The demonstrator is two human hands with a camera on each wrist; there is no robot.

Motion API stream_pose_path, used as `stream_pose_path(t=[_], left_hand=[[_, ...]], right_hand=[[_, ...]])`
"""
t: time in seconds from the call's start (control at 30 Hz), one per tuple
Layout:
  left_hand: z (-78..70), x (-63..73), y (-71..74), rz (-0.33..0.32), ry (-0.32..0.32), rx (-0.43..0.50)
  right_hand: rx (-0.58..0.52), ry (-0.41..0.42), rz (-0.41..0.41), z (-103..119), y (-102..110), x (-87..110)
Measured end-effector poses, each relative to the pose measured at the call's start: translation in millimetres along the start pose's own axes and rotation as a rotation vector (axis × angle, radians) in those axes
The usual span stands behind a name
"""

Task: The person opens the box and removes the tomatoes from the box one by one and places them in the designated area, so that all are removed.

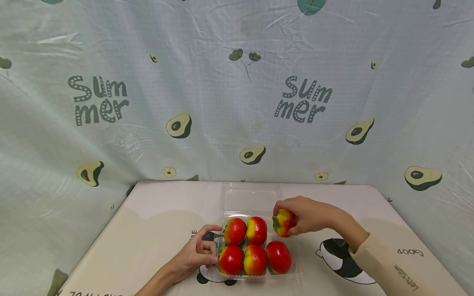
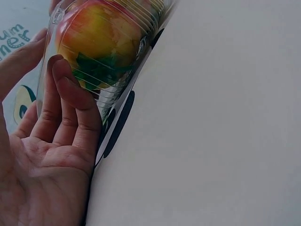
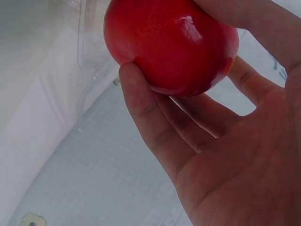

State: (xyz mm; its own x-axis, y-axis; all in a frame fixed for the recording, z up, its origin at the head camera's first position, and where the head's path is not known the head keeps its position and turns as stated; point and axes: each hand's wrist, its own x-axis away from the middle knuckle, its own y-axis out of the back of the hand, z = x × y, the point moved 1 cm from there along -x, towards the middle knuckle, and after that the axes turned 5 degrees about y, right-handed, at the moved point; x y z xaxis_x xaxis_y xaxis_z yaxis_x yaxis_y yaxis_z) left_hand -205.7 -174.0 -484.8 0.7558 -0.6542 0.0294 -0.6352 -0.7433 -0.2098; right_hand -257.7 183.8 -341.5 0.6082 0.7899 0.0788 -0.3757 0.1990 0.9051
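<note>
Red-and-yellow fruit (image 1: pixel 285 222), pinched by the right hand (image 1: pixel 305 213), hung at the far-right corner of the clear box (image 1: pixel 272 235), seemingly the last gap; five fruits (image 1: pixel 255 260) already sat inside. The left hand (image 1: pixel 192 255) gripped its left side, fingers curled.

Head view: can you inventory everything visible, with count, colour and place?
Boxed fruits: five, red and yellow, in the container
Held fruit: one, red-yellow with green leaves, in the right hand
Clear container: one, transparent, on the table
Open lid: one, transparent, container's far side
Table: one, pale with printed figures, underneath
Backdrop: one, pale grey-green, avocado and "summer" prints, behind
Sleeve: one, beige, right arm
Left hand: one, container's left side
Right hand: one, gripping fruit
</note>
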Motion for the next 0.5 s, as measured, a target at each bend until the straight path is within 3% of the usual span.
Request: stream_pose_path(t=[0.5], left_hand=[[0.0,0.2,-1.2,-0.013,-0.013,-0.005]], right_hand=[[-0.101,0.009,-0.162,-15.3,8.1,18.2]])
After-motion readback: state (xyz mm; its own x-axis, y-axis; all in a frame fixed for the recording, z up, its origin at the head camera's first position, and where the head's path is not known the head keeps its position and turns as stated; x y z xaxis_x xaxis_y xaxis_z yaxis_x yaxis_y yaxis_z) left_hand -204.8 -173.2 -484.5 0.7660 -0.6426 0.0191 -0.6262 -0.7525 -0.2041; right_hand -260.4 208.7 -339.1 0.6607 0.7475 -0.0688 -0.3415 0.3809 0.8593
